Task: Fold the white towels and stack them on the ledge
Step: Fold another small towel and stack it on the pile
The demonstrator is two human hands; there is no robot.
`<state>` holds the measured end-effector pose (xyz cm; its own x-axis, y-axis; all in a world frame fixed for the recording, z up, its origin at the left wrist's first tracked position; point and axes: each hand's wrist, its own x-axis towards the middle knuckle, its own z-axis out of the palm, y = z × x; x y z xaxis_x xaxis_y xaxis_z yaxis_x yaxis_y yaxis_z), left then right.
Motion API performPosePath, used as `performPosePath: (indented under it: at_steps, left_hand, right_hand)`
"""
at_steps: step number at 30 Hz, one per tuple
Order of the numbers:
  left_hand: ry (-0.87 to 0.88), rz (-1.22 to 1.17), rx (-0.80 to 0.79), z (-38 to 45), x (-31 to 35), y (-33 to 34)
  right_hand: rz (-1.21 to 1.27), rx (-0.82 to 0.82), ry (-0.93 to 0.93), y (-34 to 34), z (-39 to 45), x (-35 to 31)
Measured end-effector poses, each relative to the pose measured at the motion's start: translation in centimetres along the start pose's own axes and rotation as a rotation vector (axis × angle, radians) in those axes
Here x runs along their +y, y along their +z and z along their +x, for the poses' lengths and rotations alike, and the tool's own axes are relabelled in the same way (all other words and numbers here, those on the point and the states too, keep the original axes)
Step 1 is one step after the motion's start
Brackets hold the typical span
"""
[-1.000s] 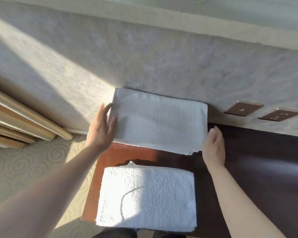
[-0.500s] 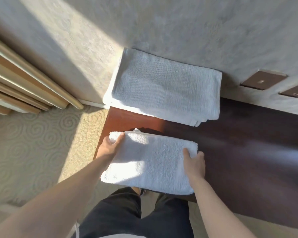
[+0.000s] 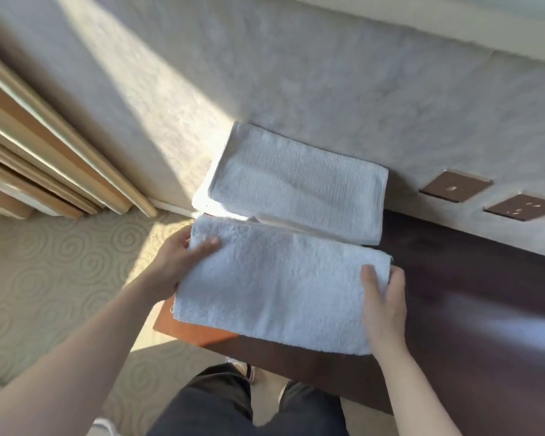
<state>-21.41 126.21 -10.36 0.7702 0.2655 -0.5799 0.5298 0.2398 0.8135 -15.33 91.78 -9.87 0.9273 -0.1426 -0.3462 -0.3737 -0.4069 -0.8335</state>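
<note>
1. Lifting fluffy folded towel (image 3: 274,287) off the dark wood ledge (image 3: 453,309): half a sec ago it lay flat near the front edge w/ both hands just taking its short ends; now it's raised and carried toward the far wall, its far edge overlapping the near edge of the ribbed towel stack (image 3: 299,187).
2. Left hand (image 3: 173,265) grasps the towel's left end, thumb on top, fingers hidden under. Right hand (image 3: 384,303) grasps the right end, thumb on top, fingers wrapped round the edge.
3. A sec ago both hands were at the sides of the ribbed stack, squaring it; that stack now sits untouched against the wall, at the ledge's left end.
4. Meaning: folding of this towel looks done; step in hand is stacking. Judgement: needs carrying further and setting down square on the ribbed stack.
5. Containers: none seen. Ledge holds only the stack; two brown wall sockets (image 3: 455,186) to the right.
</note>
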Motion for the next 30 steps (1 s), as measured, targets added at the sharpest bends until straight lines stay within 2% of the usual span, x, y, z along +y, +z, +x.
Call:
performPosePath:
  at_steps: [6, 11, 17, 20, 24, 26, 28, 30]
  left_hand:
    - [0.140, -0.101, -0.122, 2.6, 8.7, -0.7]
    - [0.204, -0.135, -0.071, 8.0, 14.4, 1.8]
    - [0.121, -0.124, -0.063, 13.7, 14.6, 4.4]
    - [0.105, -0.109, -0.060, 15.1, 14.6, 4.3]
    - [0.146, -0.181, -0.183, 15.7, 15.1, 2.7]
    - [0.153, -0.132, -0.075, 15.8, 15.0, 2.8]
    - [0.151, 0.131, 0.154, 16.0, 14.8, 3.6]
    - [0.230, 0.371, 0.311, 15.8, 14.7, 4.6]
  right_hand:
    - [0.079, 0.130, -0.133, -0.6, 4.4, -8.4]
    - [0.140, 0.167, -0.164, 0.5, 11.1, -13.1]
    - [0.043, 0.104, 0.050, 2.3, 15.7, -11.8]
    - [0.039, 0.095, 0.060, 2.4, 16.0, -11.5]
    - [0.093, 0.077, 0.056, 1.7, 16.7, -11.5]
    - [0.104, 0.061, 0.091, 1.9, 16.8, -11.4]
    - [0.021, 0.060, 0.150, 2.5, 16.6, -11.4]
    - [-0.132, 0.124, 0.156, 3.1, 16.1, -11.6]
